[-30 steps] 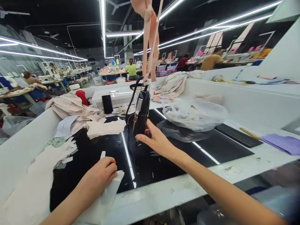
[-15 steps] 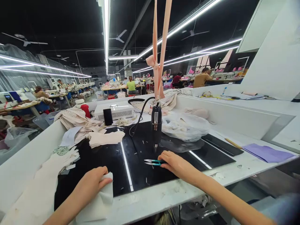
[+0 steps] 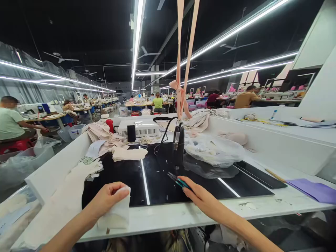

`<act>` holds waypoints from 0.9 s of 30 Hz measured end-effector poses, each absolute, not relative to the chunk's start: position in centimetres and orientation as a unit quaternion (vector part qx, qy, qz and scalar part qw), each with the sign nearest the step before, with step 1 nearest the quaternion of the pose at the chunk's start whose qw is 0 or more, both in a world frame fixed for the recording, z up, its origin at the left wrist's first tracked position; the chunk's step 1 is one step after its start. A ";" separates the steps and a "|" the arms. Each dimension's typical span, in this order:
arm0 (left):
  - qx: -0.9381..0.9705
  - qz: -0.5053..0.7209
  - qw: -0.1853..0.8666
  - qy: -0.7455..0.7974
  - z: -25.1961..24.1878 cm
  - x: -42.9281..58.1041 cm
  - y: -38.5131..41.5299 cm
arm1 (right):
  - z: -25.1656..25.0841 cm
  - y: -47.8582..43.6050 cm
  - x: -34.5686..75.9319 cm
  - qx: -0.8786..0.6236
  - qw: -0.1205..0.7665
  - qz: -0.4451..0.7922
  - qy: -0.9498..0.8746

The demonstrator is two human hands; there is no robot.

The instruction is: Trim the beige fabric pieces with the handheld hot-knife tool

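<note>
My left hand (image 3: 110,196) pinches the upper edge of a pale fabric piece (image 3: 118,213), which hangs over the near left edge of the black glossy board (image 3: 162,189). Teal-handled thread snips (image 3: 181,182) are held in my right hand (image 3: 196,192), their blades apart and pointing up and left over the board. Just beyond the snips, a black handheld tool (image 3: 178,145) hangs upright from knotted peach straps (image 3: 181,96). Small white scraps dot the board. A stack of cream fabric pieces (image 3: 68,196) lies left of my left hand.
Behind the board stand a white vented box (image 3: 138,128) and a black upright object (image 3: 131,133). A clear plastic bag (image 3: 215,150) lies right of the hanging tool. Purple cloth (image 3: 312,189) rests at the right edge. Several people sit at tables beyond; one is at far left.
The view has swung left, bringing a seated person into sight at far left. My left hand has raised the fabric a little. The snips have tilted, tips now pointing more upward.
</note>
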State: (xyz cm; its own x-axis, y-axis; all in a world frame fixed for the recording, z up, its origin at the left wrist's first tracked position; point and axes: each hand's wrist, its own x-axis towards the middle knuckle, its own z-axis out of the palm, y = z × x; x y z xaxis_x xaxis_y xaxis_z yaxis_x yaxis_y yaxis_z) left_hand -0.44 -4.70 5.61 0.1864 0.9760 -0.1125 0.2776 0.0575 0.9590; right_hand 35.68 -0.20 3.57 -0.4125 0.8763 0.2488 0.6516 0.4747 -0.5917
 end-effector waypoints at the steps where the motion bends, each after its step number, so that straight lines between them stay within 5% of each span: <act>1: 0.583 0.359 0.499 0.531 5.8 -0.4 -5.1 | 3.6 -0.3 35.3 -0.458 0.295 0.218 -0.810; 16: 0.579 0.356 0.458 0.572 6.1 -0.8 -9.9 | -0.8 6.0 26.8 -0.416 0.308 0.118 -0.847; 23: 0.589 0.338 0.461 0.571 5.7 -1.3 -10.3 | 1.3 1.1 29.9 -0.318 0.234 0.177 -0.902; 27: 0.595 0.332 0.461 0.569 4.8 -1.4 -10.0 | 2.0 -0.1 31.1 -0.313 0.264 0.185 -0.894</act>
